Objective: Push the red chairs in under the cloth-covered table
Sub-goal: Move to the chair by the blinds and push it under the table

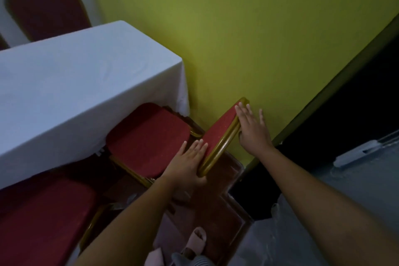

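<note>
A red chair with a gold frame stands at the near right corner of the white cloth-covered table (82, 84); its seat (149, 138) sits partly under the cloth. Its backrest (222, 134) rises toward me. My left hand (187, 162) lies flat against the lower left of the backrest, fingers extended. My right hand (252, 129) presses on the upper right edge of the backrest, fingers spread. A second red chair seat (43, 218) shows at the lower left, half under the table.
A third red chair (47, 8) stands beyond the table's far side. The yellow-green wall (259, 39) runs close along the right of the chair. A dark doorway (356, 114) lies to the right. My sandalled foot (194, 242) is on the floor below.
</note>
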The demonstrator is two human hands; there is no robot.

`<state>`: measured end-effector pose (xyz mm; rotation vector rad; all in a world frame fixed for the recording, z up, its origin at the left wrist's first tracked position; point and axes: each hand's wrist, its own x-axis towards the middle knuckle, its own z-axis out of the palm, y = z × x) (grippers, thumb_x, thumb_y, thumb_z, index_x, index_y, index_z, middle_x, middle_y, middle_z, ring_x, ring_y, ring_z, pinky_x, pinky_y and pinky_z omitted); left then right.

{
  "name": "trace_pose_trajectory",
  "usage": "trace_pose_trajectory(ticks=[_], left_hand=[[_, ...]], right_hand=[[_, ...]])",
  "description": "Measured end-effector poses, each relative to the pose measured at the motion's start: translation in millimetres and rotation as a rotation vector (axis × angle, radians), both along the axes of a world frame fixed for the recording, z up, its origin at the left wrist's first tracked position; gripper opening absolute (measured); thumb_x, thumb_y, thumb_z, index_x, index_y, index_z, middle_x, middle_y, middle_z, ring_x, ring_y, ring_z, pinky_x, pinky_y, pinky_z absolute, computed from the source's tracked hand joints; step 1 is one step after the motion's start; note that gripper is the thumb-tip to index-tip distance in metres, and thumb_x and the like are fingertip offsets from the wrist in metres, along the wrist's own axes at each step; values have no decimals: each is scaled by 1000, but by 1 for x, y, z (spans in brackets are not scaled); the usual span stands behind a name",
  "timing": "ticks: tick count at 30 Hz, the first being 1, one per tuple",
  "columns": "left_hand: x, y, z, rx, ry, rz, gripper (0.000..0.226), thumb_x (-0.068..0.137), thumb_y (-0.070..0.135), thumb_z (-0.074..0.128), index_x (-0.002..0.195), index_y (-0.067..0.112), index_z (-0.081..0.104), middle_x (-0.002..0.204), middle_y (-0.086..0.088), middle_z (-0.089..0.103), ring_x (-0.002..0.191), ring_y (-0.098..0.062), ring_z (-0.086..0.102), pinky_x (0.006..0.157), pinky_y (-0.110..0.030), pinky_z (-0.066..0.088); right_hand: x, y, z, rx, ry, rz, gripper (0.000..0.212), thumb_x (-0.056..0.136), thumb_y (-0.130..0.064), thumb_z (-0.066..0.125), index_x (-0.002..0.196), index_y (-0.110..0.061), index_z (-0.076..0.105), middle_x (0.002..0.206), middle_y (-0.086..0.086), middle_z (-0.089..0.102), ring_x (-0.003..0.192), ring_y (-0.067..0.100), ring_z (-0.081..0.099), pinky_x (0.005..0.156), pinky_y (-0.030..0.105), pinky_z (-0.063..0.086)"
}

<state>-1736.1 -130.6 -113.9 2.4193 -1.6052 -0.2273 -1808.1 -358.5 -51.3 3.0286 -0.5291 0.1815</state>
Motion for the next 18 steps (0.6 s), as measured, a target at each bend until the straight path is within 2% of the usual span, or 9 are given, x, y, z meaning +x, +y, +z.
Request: trace_pose_trajectory(ticks=[5, 8, 10, 11, 14, 18], left_hand=[[13, 50, 5, 60, -64, 96, 100, 71, 66, 32, 149, 17, -6, 158, -7, -4, 143, -13, -10, 113, -34, -16], [26, 78, 12, 115, -107, 105, 103, 66, 69, 27, 149, 16, -6, 151, -2, -13, 140, -12, -13, 114, -34, -15], [36, 103, 13, 124, -132, 137, 105, 66, 69, 31, 149, 15, -2, 148, -1, -12, 139, -13, -12, 114, -31, -17], [41, 115, 13, 107, -153, 166, 105, 66, 68, 36, 149, 13, 4, 150, -4, -5, 139, -16, -7, 112, -30, -16], [48, 151, 15, 194, -129, 298, 103, 61, 67, 49, 142, 5, 34, 145, -17, 38, 134, -22, 24, 110, -31, -5], [46, 176, 13, 151, -102, 404, 94, 67, 64, 45, 139, 3, 40, 140, -19, 46, 131, -30, 40, 110, -36, 6]], right_hand=[[16, 32, -5, 93, -80, 79, 80, 82, -2, 52, 150, -10, 13, 159, 7, 12, 147, 22, 4, 117, 48, -2], [22, 59, -12, 164, -139, 86, 79, 79, -12, 54, 149, -9, 17, 159, 7, 14, 147, 22, 5, 115, 50, -4], [26, 78, -17, 191, -168, 125, 80, 77, -18, 54, 149, -10, 19, 159, 7, 15, 147, 21, 5, 115, 49, -5], [27, 87, -20, 207, -185, 157, 80, 76, -20, 52, 149, -11, 20, 158, 6, 16, 147, 21, 6, 115, 49, -5], [31, 110, -27, 265, -242, 267, 74, 78, -27, 39, 149, -12, 22, 158, 5, 19, 146, 19, 6, 116, 48, -5], [40, 131, -35, 332, -333, 324, 66, 89, -38, 34, 148, -11, 26, 156, 6, 23, 146, 20, 10, 117, 50, 0]])
